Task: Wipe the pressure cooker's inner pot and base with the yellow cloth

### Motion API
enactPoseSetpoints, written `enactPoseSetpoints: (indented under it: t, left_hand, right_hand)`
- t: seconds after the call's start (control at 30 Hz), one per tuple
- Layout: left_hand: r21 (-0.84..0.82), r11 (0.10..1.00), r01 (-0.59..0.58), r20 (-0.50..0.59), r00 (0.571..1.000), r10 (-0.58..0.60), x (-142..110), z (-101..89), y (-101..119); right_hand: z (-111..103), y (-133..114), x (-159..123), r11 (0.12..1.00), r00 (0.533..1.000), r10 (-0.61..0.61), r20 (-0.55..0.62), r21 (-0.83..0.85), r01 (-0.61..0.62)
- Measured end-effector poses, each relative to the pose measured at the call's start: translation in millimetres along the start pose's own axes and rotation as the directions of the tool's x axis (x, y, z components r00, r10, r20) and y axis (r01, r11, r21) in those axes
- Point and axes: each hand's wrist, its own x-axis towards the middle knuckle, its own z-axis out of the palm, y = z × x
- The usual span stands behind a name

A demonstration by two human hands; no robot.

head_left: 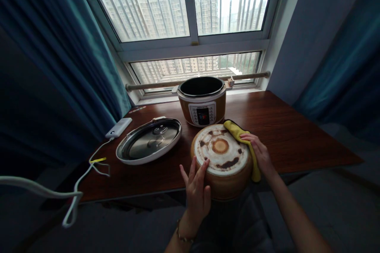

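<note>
A brown pot point(225, 184) is tipped at the table's front edge, its pale round base facing up toward me. Dark brown stains and a tan centre ring mark that base. My left hand point(196, 189) rests against the pot's near left side, fingers spread and fingertips touching the base's rim. On the far right side, my right hand point(257, 151) presses a yellow cloth point(236, 130) to the pot's edge, its fingers over the fabric. Part of the cloth hangs down the pot's right side. The pot's mouth is hidden from view.
An electric cooker point(185, 106), lidless with a dark interior, stands behind the pot. Left of it lies a detached lid point(136, 162), inner side up. A white device point(118, 127) with a white cable point(86, 174) sits at the table's left edge. A window point(154, 4) is behind.
</note>
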Motion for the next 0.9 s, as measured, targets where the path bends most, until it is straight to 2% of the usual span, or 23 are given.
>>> enactPoseSetpoints:
  t: [0.07, 0.1, 0.17, 0.23, 0.3, 0.4, 0.5, 0.53, 0.6, 0.67, 0.73, 0.8, 0.9]
  left_hand:
    - [-0.023, 1.0, -0.021, -0.015, 1.0, 0.021, -0.2, 1.7, -2.8]
    - [-0.028, 0.999, -0.029, -0.02, 0.999, 0.028, -0.2, 2.4, -4.0]
    - [-0.029, 0.999, -0.031, -0.024, 0.999, 0.031, 0.0, 3.2, -5.2]
    - [-0.034, 0.999, -0.027, -0.022, 0.999, 0.026, 0.4, 3.1, -4.8]
    - [-0.04, 0.999, -0.016, -0.02, 1.0, 0.015, 0.9, 2.5, -3.5]
    - [-0.045, 0.999, -0.006, -0.011, 1.0, 0.005, 2.0, 1.1, -1.7]
    - [-0.061, 0.998, 0.01, 0.006, 1.0, -0.01, 3.1, -0.2, -1.3]
    - [-0.066, 0.998, 0.016, 0.011, 1.0, -0.016, 3.4, -0.5, -1.3]
    - [-0.074, 0.997, 0.024, 0.016, 1.0, -0.023, 3.7, -0.6, -1.8]
    - [-0.076, 0.997, 0.024, 0.018, 1.0, -0.022, 3.7, -0.3, -2.4]
    - [-0.074, 0.997, 0.018, 0.014, 1.0, -0.017, 3.4, 0.4, -3.1]
    - [-0.067, 0.998, 0.011, 0.006, 1.0, -0.01, 3.2, 0.9, -3.6]
    - [-0.05, 0.999, 0.006, -0.001, 1.0, -0.006, 3.3, 0.3, -3.3]
  right_hand:
    - [2.4, 13.5, 13.4, 0.968, 0.989, 0.148, 0.025, 0.2, -0.15]
    - [5.1, 21.1, 18.4, 0.923, 0.969, 0.239, 0.058, 0.297, -0.245]
    - [12.0, 36.6, 25.0, 0.792, 0.895, 0.414, 0.164, 0.419, -0.443]
    - [18.4, 50.0, 28.6, 0.681, 0.803, 0.527, 0.278, 0.427, -0.595]
    - [22.2, 57.7, 32.2, 0.642, 0.747, 0.564, 0.352, 0.383, -0.664]
    - [23.1, 55.4, 43.9, 0.632, 0.714, 0.572, 0.404, 0.338, -0.697]
    - [22.8, 41.1, 65.2, 0.635, 0.696, 0.564, 0.444, 0.306, -0.709]
    - [23.3, 35.2, 73.4, 0.657, 0.709, 0.535, 0.459, 0.301, -0.691]
    - [25.0, 23.8, 88.8, 0.753, 0.766, 0.417, 0.49, 0.285, -0.592]
    - [27.4, 14.2, 100.0, 0.888, 0.811, 0.255, 0.526, 0.204, -0.411]
    - [29.6, 7.1, 104.9, 0.978, 0.829, 0.123, 0.545, 0.076, -0.195]
    - [31.0, 2.8, 104.1, 0.999, 0.839, 0.028, 0.543, -0.031, -0.014]
    - [30.8, 1.0, 97.9, 0.99, 0.842, -0.059, 0.537, -0.079, 0.12]
